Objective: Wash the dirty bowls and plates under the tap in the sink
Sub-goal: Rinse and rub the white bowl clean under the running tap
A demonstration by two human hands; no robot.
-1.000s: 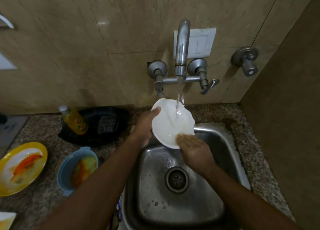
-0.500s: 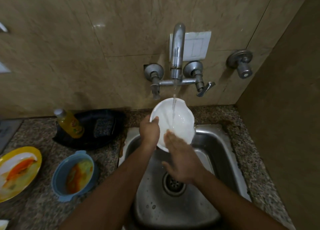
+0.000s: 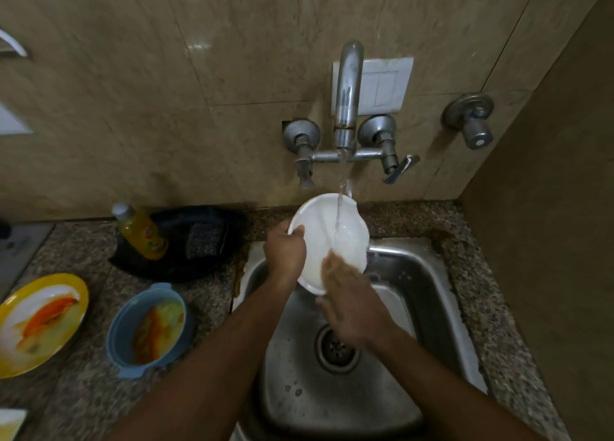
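White plate [image 3: 327, 238] is sitting centre frame, tilted up on edge over the back rim of the sink [image 3: 428, 294], its face turned toward the camera. The tap [image 3: 345, 98] is running; the stream is landing on the plate's upper right part and running down the face.

Left hand [image 3: 285, 253] is gripping the plate's left rim, thumb hooked over the front at the upper left edge, fingers behind and out of sight. Right hand [image 3: 349, 304] is lying with fingers straight and flat on the plate's lower right face, fingertips blurred, so likely rubbing. It is holding nothing.

Key relation: the plate lies up-frame of the right hand, and the water line is falling just right of the plate's middle, directly above those fingers. Judgement: any further rubbing is going upward along that wet line; the right hand is the nearer one for it, the left serving only as clamp.

Still waiting at lower left on the bench [image 3: 83, 390]: yellow plate [image 3: 13, 357] and blue bowl [image 3: 149, 334], both showing orange residue, well apart from the sink.
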